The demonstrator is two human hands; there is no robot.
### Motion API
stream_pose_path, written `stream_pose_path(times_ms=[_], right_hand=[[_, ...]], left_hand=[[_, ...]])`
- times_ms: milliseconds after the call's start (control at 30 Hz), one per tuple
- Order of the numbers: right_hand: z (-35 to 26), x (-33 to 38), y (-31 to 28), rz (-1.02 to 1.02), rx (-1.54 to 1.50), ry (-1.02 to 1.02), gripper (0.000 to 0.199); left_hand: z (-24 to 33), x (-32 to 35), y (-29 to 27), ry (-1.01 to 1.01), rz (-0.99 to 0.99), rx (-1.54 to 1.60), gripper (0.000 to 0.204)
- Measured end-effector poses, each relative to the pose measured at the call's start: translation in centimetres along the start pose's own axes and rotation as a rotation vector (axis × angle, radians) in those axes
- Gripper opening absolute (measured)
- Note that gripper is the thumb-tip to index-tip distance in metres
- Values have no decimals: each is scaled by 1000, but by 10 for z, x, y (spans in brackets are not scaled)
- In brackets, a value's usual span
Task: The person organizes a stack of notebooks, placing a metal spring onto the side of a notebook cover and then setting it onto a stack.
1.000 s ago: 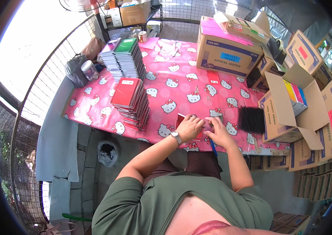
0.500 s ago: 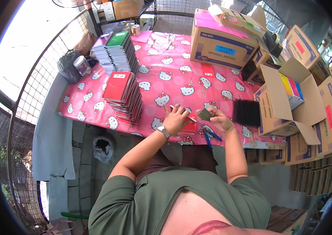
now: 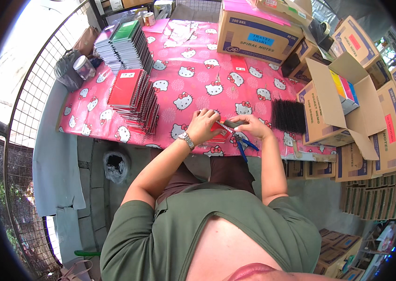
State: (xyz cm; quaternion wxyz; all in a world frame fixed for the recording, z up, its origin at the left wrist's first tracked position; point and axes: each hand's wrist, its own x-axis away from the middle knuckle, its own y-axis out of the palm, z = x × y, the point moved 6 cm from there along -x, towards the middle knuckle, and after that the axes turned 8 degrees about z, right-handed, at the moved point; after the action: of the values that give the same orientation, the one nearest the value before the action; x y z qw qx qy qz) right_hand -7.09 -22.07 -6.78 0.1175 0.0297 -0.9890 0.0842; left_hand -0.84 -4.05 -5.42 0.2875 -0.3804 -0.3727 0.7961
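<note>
A small red notebook [image 3: 220, 136] lies near the table's front edge, a pale strip with dark marks along its upper right edge. My left hand [image 3: 202, 126] presses on its left part, fingers bent over it; whether they grip it is partly hidden. My right hand [image 3: 250, 125] pinches a small dark green flat piece [image 3: 230, 124] against that edge. Just below my right hand lie pliers with blue handles [image 3: 243, 147]. A stack of red spiral notebooks [image 3: 132, 100] stands to the left, with green and purple spiral notebooks [image 3: 125, 44] stacked behind it.
A pile of black wire spirals [image 3: 289, 116] lies to the right, beside an open carton [image 3: 322, 110] holding colourful packs. A large closed carton [image 3: 258, 37] stands at the back. A white cup [image 3: 83, 67] and dark bag [image 3: 68, 70] sit at the left edge. The pink patterned cloth [image 3: 184, 100] covers the table.
My right hand has moved left and brought the green piece onto the notebook's edge. The notebook's marked edge now shows between my hands. The whole view has shifted slightly.
</note>
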Motion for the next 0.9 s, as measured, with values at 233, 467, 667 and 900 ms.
stream_pose_path(times_ms=[233, 467, 667, 900], right_hand=[[3, -8, -5, 34, 23, 41, 42], [-23, -5, 12, -164, -562, -185, 44], [-19, -19, 10, -39, -153, -157, 37], [-22, -17, 18, -135, -530, -193, 41]], left_hand=[[-19, -5, -19, -12, 80, 93, 37], [-46, -5, -10, -111, -35, 395, 27], [-52, -5, -3, -81, -19, 450, 26], [-46, -4, -8, -34, -4, 420, 27]])
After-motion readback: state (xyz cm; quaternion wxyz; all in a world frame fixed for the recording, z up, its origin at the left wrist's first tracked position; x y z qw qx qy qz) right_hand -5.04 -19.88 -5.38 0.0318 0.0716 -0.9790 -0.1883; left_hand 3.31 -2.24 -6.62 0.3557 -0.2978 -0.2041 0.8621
